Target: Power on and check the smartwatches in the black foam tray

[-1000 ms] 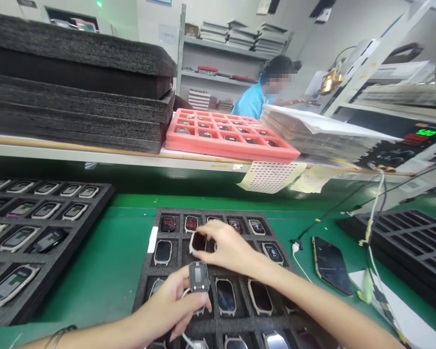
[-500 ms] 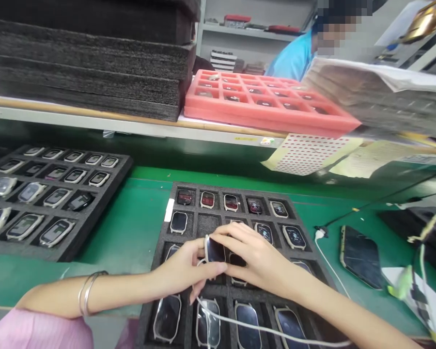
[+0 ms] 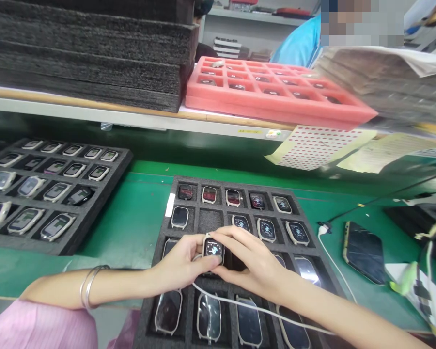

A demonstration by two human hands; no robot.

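Note:
A smartwatch body (image 3: 213,249) with a lit screen is pinched between both my hands above the black foam tray (image 3: 167,228) in front of me. My left hand (image 3: 183,265) grips it from the left and below, fingers closed. My right hand (image 3: 252,261) closes on it from the right. A white cable (image 3: 261,311) runs from under the watch across the tray's near row. Several watch bodies (image 3: 267,229) lie in the tray's cells; one cell (image 3: 210,220) just beyond my hands has nothing in it.
A second black tray of watches (image 3: 54,194) lies at left. A phone (image 3: 363,252) lies on the green mat at right. On the shelf above sit a red tray (image 3: 276,102), stacked black foam (image 3: 87,53) and paper stacks (image 3: 385,82). A person in blue (image 3: 301,43) works behind.
My right hand brought the watch back from the far cell to my left hand. The watch's screen, dark half a second ago, now shows a lit face. The camera tilted down.

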